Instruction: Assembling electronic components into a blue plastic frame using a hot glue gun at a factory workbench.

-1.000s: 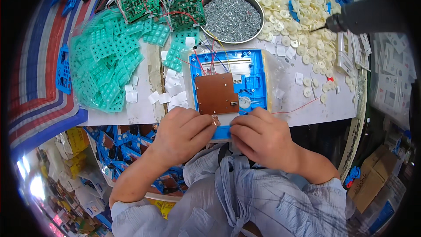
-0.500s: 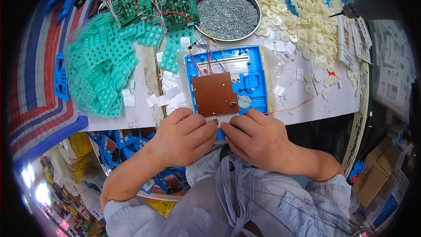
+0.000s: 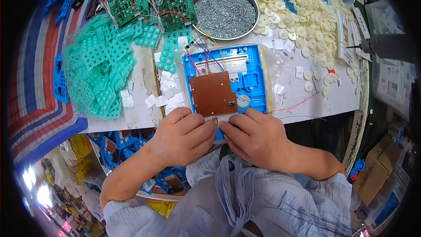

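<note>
A blue plastic casing (image 3: 262, 70) lies open in front of me, with a brown circuit board (image 3: 212, 94) set over its left part. Red, blue and yellow wires rise from the board's far edge. At the casing's near edge, my left hand (image 3: 182, 136) is closed, thumb and forefinger pinched beside a small copper-coloured piece (image 3: 215, 122) just below the board. Opposite it, my right hand (image 3: 258, 137) is closed too, its fingertips almost meeting the left ones. What exactly each pinch holds is hidden by the fingers. A round whitish disc (image 3: 242, 101) sits in the casing right of the board.
A round pan of small screws (image 3: 226, 15) stands beyond the casing. Green circuit boards (image 3: 175, 11) and turquoise keypads (image 3: 105, 61) are piled left, cream discs (image 3: 302, 22) right. A powered screwdriver (image 3: 386, 46) hangs at far right. Blue casings (image 3: 118, 147) fill a container below the table.
The hanging screwdriver has swung lower and to the right. A thin teal wire now shows beyond my right hand. Both hands stay almost where they were, still pinched at the casing's near edge.
</note>
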`<control>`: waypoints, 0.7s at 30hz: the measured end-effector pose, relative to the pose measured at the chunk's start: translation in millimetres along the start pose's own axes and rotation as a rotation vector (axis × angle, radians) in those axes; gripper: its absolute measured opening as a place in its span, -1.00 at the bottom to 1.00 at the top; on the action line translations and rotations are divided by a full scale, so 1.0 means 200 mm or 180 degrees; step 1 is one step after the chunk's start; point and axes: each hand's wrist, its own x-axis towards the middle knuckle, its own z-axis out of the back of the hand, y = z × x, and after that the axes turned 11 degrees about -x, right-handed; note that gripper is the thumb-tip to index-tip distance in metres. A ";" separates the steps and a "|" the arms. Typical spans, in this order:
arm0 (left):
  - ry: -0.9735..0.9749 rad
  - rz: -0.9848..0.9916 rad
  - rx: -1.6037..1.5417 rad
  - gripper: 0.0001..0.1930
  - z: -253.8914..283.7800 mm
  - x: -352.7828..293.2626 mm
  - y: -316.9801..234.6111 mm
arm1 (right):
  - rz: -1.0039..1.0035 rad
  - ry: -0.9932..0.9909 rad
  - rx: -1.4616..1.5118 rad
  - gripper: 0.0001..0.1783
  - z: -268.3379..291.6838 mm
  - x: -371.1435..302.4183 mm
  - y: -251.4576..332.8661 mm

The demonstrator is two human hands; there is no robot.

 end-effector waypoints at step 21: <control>-0.1488 0.2379 -0.0674 -0.83 -0.10 -0.09 -0.20 | 0.0094 0.0660 -0.0230 -0.42 0.04 0.01 0.04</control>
